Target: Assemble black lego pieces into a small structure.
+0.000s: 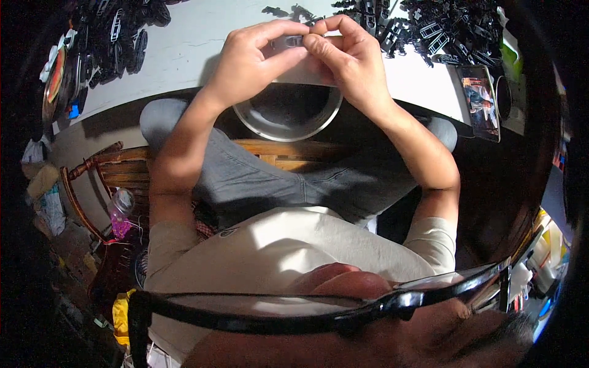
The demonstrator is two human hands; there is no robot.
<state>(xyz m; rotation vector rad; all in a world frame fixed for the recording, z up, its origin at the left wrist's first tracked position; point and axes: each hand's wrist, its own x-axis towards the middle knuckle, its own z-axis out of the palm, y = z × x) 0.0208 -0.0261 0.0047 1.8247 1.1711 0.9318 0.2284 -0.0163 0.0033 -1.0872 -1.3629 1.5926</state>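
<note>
Over the near edge of the white table (184, 55), both my hands are closed on one small black plastic part (294, 42). My left hand (245, 64) pinches it from the left between thumb and fingers. From the right, my right hand (354, 61) grips its other end with thumb and forefinger. The fingers cover much of the part, so its full shape is hidden. Below my hands, in front of my lap, is a round basin (287, 136) with a pale rim and a dark inside. A few loose black parts (300, 12) lie just beyond my fingertips.
Heaps of black plastic parts lie at the right (432, 37) and left (119, 37) of the table. A phone or tablet (481, 104) with a lit picture leans at the right edge. A wooden chair (116, 161) and a clear bottle with pink contents (121, 211) are at the left.
</note>
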